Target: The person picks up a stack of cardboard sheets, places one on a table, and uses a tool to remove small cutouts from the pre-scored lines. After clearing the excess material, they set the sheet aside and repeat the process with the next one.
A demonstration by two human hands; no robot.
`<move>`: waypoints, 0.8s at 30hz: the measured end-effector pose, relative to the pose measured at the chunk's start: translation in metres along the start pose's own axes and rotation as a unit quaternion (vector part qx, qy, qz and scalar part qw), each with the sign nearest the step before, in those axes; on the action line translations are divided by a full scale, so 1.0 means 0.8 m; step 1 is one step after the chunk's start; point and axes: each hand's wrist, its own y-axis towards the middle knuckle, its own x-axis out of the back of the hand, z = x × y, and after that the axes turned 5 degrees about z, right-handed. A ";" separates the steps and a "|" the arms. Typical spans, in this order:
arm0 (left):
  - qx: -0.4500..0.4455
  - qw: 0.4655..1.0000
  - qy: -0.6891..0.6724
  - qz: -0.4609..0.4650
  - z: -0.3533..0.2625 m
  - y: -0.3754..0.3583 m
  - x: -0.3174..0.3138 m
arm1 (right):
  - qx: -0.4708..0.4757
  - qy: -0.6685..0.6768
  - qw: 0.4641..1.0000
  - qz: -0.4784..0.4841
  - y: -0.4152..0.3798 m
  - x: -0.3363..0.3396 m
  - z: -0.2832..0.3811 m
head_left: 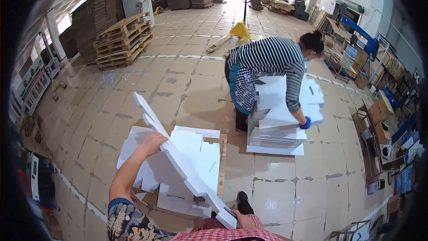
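I hold a thick bundle of white flat card sheets (178, 156) on edge, slanting from upper left to lower right. My left hand (151, 142) grips its upper left part. My right hand (243, 219) holds its near lower end, close to my body. Under the bundle lies a low pile of the same white sheets (196, 145) on a wooden pallet (221, 169).
A co-worker in a striped top (272, 60) bends over a second stack of white sheets (276, 136), a blue-gloved hand on it. Stacked wooden pallets (122, 40) and cardboard piles stand far left. A yellow pallet jack (238, 31) sits behind. Boxes and machines line the right side.
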 end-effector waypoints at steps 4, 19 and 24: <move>-0.042 0.996 0.062 0.047 0.024 -0.008 -0.010 | -0.003 0.007 0.998 -0.055 -0.012 0.008 0.015; 0.058 0.994 -0.013 0.091 -0.123 -0.099 0.056 | 0.049 0.028 0.998 -0.013 -0.091 0.137 -0.108; 0.116 0.983 -0.114 0.087 -0.268 -0.119 0.109 | 0.041 0.009 0.999 -0.017 -0.154 0.299 -0.120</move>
